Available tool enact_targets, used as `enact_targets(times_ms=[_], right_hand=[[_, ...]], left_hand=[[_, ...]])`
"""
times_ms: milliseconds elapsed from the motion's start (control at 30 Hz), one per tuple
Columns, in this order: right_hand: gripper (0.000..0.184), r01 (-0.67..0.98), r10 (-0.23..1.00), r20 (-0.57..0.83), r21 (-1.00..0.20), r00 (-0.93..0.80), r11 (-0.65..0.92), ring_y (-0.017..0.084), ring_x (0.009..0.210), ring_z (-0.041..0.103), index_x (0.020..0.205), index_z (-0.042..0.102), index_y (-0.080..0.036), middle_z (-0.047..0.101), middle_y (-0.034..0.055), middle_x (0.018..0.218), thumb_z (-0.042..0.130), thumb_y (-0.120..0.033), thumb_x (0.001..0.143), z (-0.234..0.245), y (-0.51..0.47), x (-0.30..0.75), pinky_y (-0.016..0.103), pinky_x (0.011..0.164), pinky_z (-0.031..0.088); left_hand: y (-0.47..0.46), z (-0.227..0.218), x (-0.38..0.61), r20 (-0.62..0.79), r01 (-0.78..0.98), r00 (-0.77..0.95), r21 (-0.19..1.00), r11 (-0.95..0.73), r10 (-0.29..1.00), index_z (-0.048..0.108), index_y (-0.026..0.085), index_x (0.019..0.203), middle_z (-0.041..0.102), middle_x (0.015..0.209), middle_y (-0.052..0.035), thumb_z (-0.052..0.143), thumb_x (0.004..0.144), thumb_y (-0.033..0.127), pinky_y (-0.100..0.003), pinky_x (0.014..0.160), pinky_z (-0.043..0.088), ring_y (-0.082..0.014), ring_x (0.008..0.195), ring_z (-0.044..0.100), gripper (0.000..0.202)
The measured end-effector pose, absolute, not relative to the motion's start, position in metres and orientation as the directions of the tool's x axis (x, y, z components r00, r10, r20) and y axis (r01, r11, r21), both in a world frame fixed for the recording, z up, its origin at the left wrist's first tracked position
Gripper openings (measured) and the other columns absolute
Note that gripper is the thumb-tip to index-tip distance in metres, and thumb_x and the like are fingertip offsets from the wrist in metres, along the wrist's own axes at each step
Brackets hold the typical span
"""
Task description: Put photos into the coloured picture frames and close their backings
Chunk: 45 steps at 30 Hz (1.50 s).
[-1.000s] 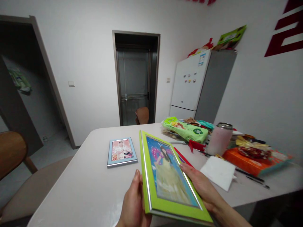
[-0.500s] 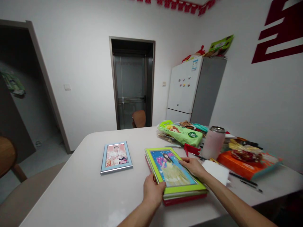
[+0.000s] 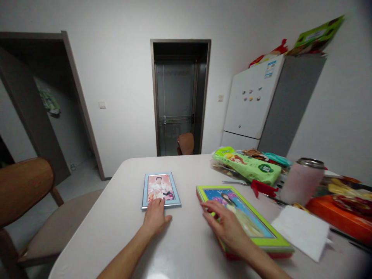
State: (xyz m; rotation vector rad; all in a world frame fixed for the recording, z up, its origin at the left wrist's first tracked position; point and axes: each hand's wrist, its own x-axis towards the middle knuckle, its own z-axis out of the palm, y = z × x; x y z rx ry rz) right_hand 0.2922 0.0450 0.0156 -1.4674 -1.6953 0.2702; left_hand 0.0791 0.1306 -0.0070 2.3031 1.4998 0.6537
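Note:
A light-blue picture frame [image 3: 176, 195] lies flat on the white table [image 3: 128, 236], left of centre, with a pink picture in it. My left hand [image 3: 155, 217] reaches to its near edge; the fingertips rest over that edge and the thumb is spread out. To the right lies a stack of picture frames, a lime-green one [image 3: 257, 217] on top with a picture of a figure in a long dress. Red shows at the bottom of the stack. Over its left side hovers or rests my right hand [image 3: 225, 226], fingers loosely bent and apart, covering part of the picture.
Right of the stack are a white paper sheet [image 3: 302, 230], a pink tumbler [image 3: 303, 182], an orange package [image 3: 343, 217], a red object [image 3: 263, 189] and a green packet [image 3: 247, 164]. A wooden chair [image 3: 29, 193] stands at the left; a fridge [image 3: 250, 100] is behind.
My left hand has let go of the stack and moved left to the blue frame. My right hand has shifted from the stack's right edge to its left side. The view has turned left.

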Motion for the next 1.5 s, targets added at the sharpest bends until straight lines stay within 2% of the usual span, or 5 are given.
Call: enact_targets(times_ms=[300, 533, 800, 1033, 1500], right_hand=[[0.046, 0.681, 0.929, 0.33, -0.72, 0.168, 0.133, 0.024, 0.105, 0.045, 0.115, 0.044, -0.011, 0.051, 0.0147, 0.112, 0.047, -0.026, 0.072, -0.03, 0.032, 0.215, 0.04, 0.09, 0.033], [0.047, 0.439, 0.892, 0.259, -0.895, 0.37, 0.077, 0.016, 0.098, 0.05, 0.12, 0.036, -0.009, 0.051, 0.0117, 0.113, 0.036, -0.032, 0.079, -0.032, 0.016, 0.218, 0.028, 0.085, 0.039], [0.064, 0.489, 0.863, 0.506, -0.753, 0.001, 0.441, 0.019, 0.114, 0.035, 0.124, 0.029, -0.02, 0.037, 0.008, 0.127, 0.047, -0.048, 0.07, -0.007, -0.003, 0.182, 0.036, 0.093, 0.03], [0.049, 0.692, 0.855, 0.458, -0.535, -0.245, 0.485, 0.022, 0.111, 0.035, 0.109, 0.049, -0.025, 0.041, 0.0081, 0.123, 0.058, -0.034, 0.062, -0.02, -0.005, 0.177, 0.04, 0.091, 0.028], [0.037, 0.679, 0.811, 0.31, -0.443, -0.496, 0.585, 0.024, 0.107, 0.04, 0.105, 0.054, -0.029, 0.047, 0.0065, 0.118, 0.053, -0.027, 0.068, -0.026, -0.007, 0.191, 0.04, 0.089, 0.031]], left_hand=[[0.027, -0.037, 0.043, 0.245, 0.697, 0.634, 0.23, -0.679, 0.734, 0.046, 0.021, 0.11, 0.049, 0.109, -0.009, 0.067, 0.052, 0.047, -0.04, 0.087, 0.031, -0.0296, 0.102, 0.041, 0.067], [0.016, -0.05, 0.036, 0.506, 0.514, 0.693, 0.151, -0.844, 0.513, 0.051, 0.022, 0.093, 0.056, 0.086, -0.0042, 0.052, 0.073, 0.028, -0.037, 0.077, 0.04, -0.0224, 0.083, 0.052, 0.021], [0.014, 0.021, 0.047, 0.478, 0.35, -0.077, 0.835, -0.425, 0.875, 0.041, 0.028, 0.111, 0.053, 0.087, 0.0041, 0.053, 0.072, 0.039, -0.03, 0.069, 0.047, -0.0156, 0.076, 0.054, 0.042], [0.009, -0.01, 0.018, 0.09, 0.193, -0.143, 0.979, -0.061, 0.986, 0.028, 0.024, 0.124, 0.061, 0.078, 0.0026, 0.062, 0.062, 0.039, -0.027, 0.063, 0.05, -0.0172, 0.069, 0.06, 0.072], [-0.005, -0.047, -0.033, 0.279, 0.786, 0.225, 0.515, -0.343, 0.934, 0.05, 0.015, 0.107, 0.06, 0.093, -0.011, 0.058, 0.067, 0.036, -0.037, 0.076, 0.045, -0.0255, 0.086, 0.055, 0.046]])
